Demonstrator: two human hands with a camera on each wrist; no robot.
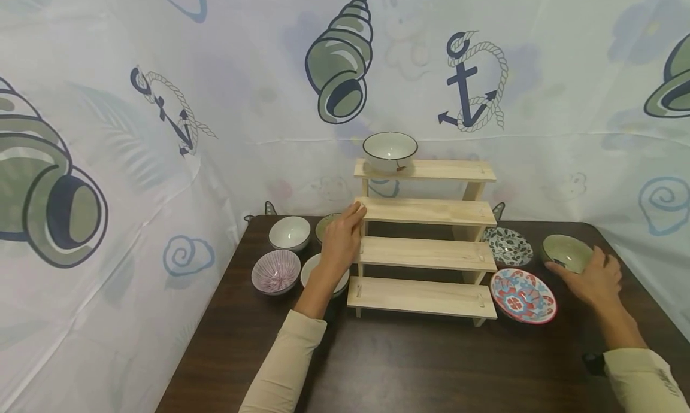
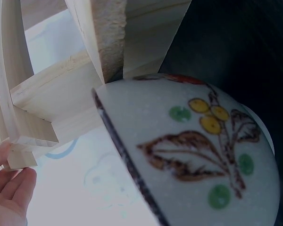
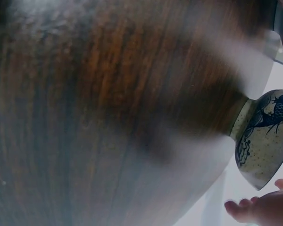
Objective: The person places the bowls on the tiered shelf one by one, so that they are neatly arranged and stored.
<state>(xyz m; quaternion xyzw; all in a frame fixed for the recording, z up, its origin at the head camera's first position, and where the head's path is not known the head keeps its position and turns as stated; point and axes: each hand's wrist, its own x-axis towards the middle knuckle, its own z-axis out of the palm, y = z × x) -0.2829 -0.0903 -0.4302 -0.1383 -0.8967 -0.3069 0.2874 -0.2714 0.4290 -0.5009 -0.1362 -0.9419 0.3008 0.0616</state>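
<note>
My left hand point(image 1: 341, 239) is at the left end of a stepped wooden stand point(image 1: 426, 210). In the left wrist view its thumb and fingers pinch the end of a board. Below it, partly hidden by my forearm, is a white bowl point(image 1: 309, 270); its outside shows painted leaves and yellow berries in the left wrist view. On the right, my right hand point(image 1: 598, 278) spreads around a green bowl point(image 1: 567, 252), thumb at the near side and fingers at the right. In the right wrist view, this bowl has a dark fish drawing, and the visible fingertips are apart from it.
A dark-rimmed white bowl point(image 1: 390, 146) sits on the top step. Left of the stand are a white bowl point(image 1: 289, 233), a purple-striped bowl point(image 1: 276, 272) and a partly hidden green bowl point(image 1: 325, 226). Right of it are a dark-patterned bowl point(image 1: 508, 246) and a red-and-blue bowl point(image 1: 523, 296).
</note>
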